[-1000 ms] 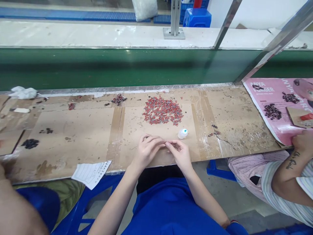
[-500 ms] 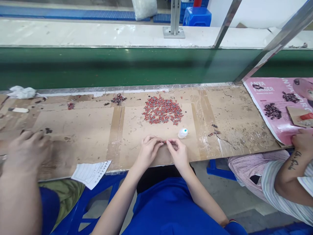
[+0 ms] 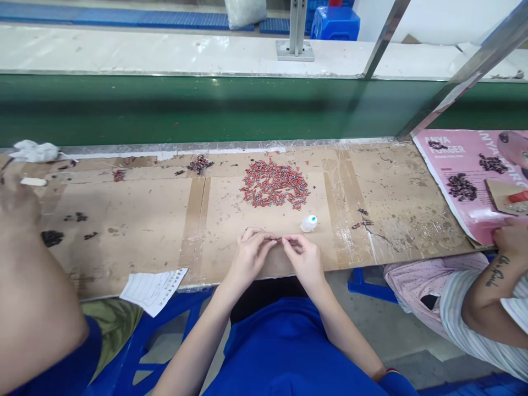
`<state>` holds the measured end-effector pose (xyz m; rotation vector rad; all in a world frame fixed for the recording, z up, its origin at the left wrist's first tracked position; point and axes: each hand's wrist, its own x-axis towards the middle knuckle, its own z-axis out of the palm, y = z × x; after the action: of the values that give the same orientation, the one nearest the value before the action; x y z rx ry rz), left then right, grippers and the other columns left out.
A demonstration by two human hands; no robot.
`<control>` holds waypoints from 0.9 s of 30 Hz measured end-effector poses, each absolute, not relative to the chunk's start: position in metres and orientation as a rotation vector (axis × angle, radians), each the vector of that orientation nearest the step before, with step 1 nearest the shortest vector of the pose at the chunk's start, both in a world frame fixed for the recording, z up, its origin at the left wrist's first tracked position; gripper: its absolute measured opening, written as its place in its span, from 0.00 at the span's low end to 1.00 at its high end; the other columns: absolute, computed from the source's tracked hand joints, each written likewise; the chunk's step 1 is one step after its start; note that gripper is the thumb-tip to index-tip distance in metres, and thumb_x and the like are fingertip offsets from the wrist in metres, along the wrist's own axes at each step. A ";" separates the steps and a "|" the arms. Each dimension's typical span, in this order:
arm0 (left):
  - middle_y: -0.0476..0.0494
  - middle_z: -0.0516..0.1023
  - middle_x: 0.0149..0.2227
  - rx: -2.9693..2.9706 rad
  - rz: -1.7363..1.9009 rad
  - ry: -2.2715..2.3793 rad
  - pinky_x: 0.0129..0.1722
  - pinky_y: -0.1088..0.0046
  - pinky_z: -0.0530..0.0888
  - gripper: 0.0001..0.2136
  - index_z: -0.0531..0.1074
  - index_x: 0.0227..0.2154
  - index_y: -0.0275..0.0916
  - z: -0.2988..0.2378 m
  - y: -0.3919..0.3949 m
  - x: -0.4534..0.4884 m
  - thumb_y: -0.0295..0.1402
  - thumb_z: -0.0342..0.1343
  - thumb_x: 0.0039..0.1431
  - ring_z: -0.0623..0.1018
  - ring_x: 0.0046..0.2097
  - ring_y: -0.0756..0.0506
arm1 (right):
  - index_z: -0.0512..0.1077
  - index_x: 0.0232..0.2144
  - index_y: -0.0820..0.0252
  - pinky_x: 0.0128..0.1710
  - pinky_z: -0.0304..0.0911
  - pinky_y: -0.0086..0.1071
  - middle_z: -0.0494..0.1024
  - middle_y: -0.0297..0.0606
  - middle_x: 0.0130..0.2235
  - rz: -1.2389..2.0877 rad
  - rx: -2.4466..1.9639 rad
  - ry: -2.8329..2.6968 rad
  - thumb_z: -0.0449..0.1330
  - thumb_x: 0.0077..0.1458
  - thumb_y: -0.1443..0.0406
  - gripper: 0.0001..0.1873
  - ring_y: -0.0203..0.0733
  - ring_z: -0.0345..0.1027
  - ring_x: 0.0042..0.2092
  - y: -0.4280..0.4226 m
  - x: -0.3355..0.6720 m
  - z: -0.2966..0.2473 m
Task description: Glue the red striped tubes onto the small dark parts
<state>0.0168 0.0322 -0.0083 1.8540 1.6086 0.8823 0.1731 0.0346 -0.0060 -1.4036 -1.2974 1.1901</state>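
Observation:
Fingertip to fingertip, my left hand (image 3: 252, 253) and my right hand (image 3: 303, 254) pinch a small red-and-black part (image 3: 279, 240) between them, just above the cardboard near the table's front edge. Both hands are closed on it, and its exact kind is too small to make out. Beyond them lies a wide pile of similar small red-and-black parts (image 3: 274, 185). A small translucent bottle with a blue tip (image 3: 308, 223) stands just past my right hand.
Cardboard (image 3: 148, 214) covers the table. A paper sheet (image 3: 153, 290) overhangs its front edge. A co-worker's arm (image 3: 33, 264) reaches in at left; another person's hand (image 3: 511, 234) rests by a pink poster (image 3: 443, 165) at right. A green conveyor belt (image 3: 185, 110) runs behind.
The co-worker's arm at left has moved farther up and left, uncovering a dark pile of small parts. My hands stay almost in place, still pinching the small part.

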 end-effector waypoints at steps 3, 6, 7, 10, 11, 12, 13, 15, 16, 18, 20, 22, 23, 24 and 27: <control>0.43 0.79 0.34 1.864 0.914 1.587 0.45 0.61 0.72 0.06 0.76 0.34 0.42 -0.004 0.031 0.017 0.33 0.55 0.60 0.76 0.42 0.42 | 0.77 0.30 0.57 0.36 0.76 0.36 0.83 0.39 0.31 1.118 -1.395 -1.348 0.60 0.53 0.60 0.08 0.45 0.80 0.33 0.032 0.173 -0.003; 0.43 0.79 0.35 1.772 0.952 1.555 0.45 0.63 0.73 0.06 0.76 0.34 0.42 0.000 0.030 0.017 0.34 0.55 0.59 0.77 0.41 0.43 | 0.78 0.31 0.56 0.38 0.76 0.37 0.83 0.38 0.33 1.023 -1.356 -1.397 0.60 0.54 0.62 0.07 0.44 0.79 0.34 0.030 0.172 -0.002; 0.43 0.78 0.35 1.726 0.966 1.547 0.45 0.64 0.74 0.06 0.77 0.34 0.42 0.002 0.029 0.018 0.34 0.56 0.59 0.77 0.40 0.44 | 0.78 0.31 0.56 0.38 0.76 0.37 0.83 0.38 0.33 1.003 -1.343 -1.416 0.60 0.54 0.62 0.07 0.44 0.79 0.34 0.030 0.172 -0.002; 0.43 0.78 0.35 1.598 1.006 1.510 0.43 0.66 0.75 0.06 0.77 0.33 0.41 0.003 0.029 0.018 0.36 0.56 0.57 0.78 0.39 0.45 | 0.78 0.31 0.56 0.39 0.76 0.36 0.83 0.39 0.34 0.992 -1.303 -1.453 0.60 0.55 0.63 0.07 0.44 0.79 0.35 0.030 0.173 -0.001; 0.43 0.78 0.34 1.566 1.016 1.491 0.43 0.67 0.76 0.07 0.77 0.32 0.41 0.003 0.028 0.019 0.36 0.57 0.57 0.78 0.39 0.45 | 0.79 0.32 0.56 0.39 0.76 0.36 0.83 0.39 0.34 0.998 -1.290 -1.457 0.60 0.55 0.63 0.07 0.44 0.79 0.35 0.030 0.174 -0.001; 0.43 0.78 0.34 1.538 1.020 1.472 0.43 0.67 0.76 0.07 0.77 0.32 0.40 0.004 0.028 0.019 0.36 0.57 0.56 0.78 0.39 0.45 | 0.79 0.32 0.56 0.39 0.76 0.36 0.83 0.39 0.34 1.009 -1.280 -1.458 0.60 0.55 0.63 0.07 0.44 0.79 0.35 0.030 0.175 -0.001; 0.43 0.79 0.34 1.513 1.017 1.456 0.44 0.67 0.76 0.07 0.77 0.32 0.40 0.004 0.028 0.020 0.36 0.57 0.56 0.79 0.40 0.45 | 0.79 0.32 0.56 0.39 0.76 0.36 0.83 0.39 0.34 1.022 -1.273 -1.454 0.60 0.55 0.62 0.07 0.44 0.79 0.35 0.031 0.176 -0.001; 0.43 0.79 0.34 1.471 0.997 1.440 0.45 0.66 0.76 0.07 0.76 0.32 0.39 0.004 0.028 0.022 0.36 0.56 0.55 0.79 0.40 0.44 | 0.79 0.32 0.56 0.39 0.76 0.37 0.84 0.39 0.34 1.061 -1.262 -1.436 0.61 0.55 0.62 0.07 0.44 0.79 0.35 0.032 0.178 -0.002; 0.42 0.79 0.34 1.456 0.983 1.438 0.46 0.65 0.75 0.08 0.76 0.32 0.39 0.005 0.028 0.023 0.36 0.56 0.55 0.79 0.40 0.44 | 0.79 0.31 0.56 0.39 0.76 0.37 0.84 0.39 0.34 1.086 -1.257 -1.420 0.61 0.54 0.62 0.07 0.44 0.79 0.35 0.032 0.178 -0.002; 0.42 0.79 0.34 1.435 0.962 1.438 0.47 0.64 0.75 0.08 0.75 0.32 0.39 0.007 0.028 0.024 0.36 0.56 0.55 0.79 0.41 0.44 | 0.79 0.31 0.57 0.39 0.76 0.37 0.84 0.38 0.34 1.144 -1.241 -1.377 0.62 0.54 0.62 0.07 0.44 0.79 0.35 0.032 0.179 -0.003; 0.41 0.80 0.35 1.405 0.955 1.430 0.48 0.64 0.74 0.07 0.75 0.31 0.38 0.009 0.028 0.026 0.36 0.56 0.54 0.79 0.41 0.43 | 0.79 0.31 0.57 0.39 0.76 0.36 0.84 0.38 0.34 1.195 -1.224 -1.337 0.62 0.54 0.62 0.07 0.44 0.80 0.35 0.032 0.179 -0.004; 0.42 0.80 0.35 1.357 0.957 1.411 0.47 0.64 0.74 0.07 0.74 0.31 0.38 0.011 0.028 0.028 0.36 0.56 0.54 0.79 0.41 0.44 | 0.79 0.33 0.57 0.39 0.76 0.36 0.84 0.38 0.34 1.195 -1.214 -1.324 0.63 0.54 0.62 0.07 0.44 0.80 0.35 0.031 0.179 -0.004; 0.42 0.80 0.34 1.329 0.957 1.394 0.47 0.64 0.74 0.07 0.74 0.31 0.38 0.012 0.028 0.029 0.37 0.56 0.54 0.79 0.41 0.44 | 0.79 0.33 0.57 0.39 0.76 0.35 0.84 0.39 0.34 1.164 -1.214 -1.334 0.63 0.54 0.62 0.07 0.43 0.79 0.35 0.030 0.179 -0.004; 0.42 0.80 0.34 1.301 0.956 1.375 0.47 0.64 0.74 0.07 0.74 0.31 0.38 0.013 0.027 0.030 0.37 0.56 0.54 0.79 0.41 0.44 | 0.79 0.34 0.57 0.38 0.76 0.35 0.83 0.39 0.34 1.116 -1.216 -1.354 0.62 0.54 0.62 0.07 0.43 0.79 0.35 0.029 0.180 -0.004; 0.42 0.80 0.34 1.208 0.953 1.302 0.47 0.65 0.75 0.08 0.73 0.31 0.38 0.015 0.028 0.033 0.38 0.59 0.52 0.79 0.40 0.44 | 0.79 0.36 0.55 0.37 0.76 0.36 0.83 0.39 0.34 0.927 -1.189 -1.462 0.61 0.56 0.63 0.07 0.43 0.78 0.34 0.027 0.183 -0.004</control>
<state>0.0330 0.0277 0.0146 1.2077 1.3023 0.9528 0.1834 0.0269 -0.0044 -1.1891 -1.4619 0.9271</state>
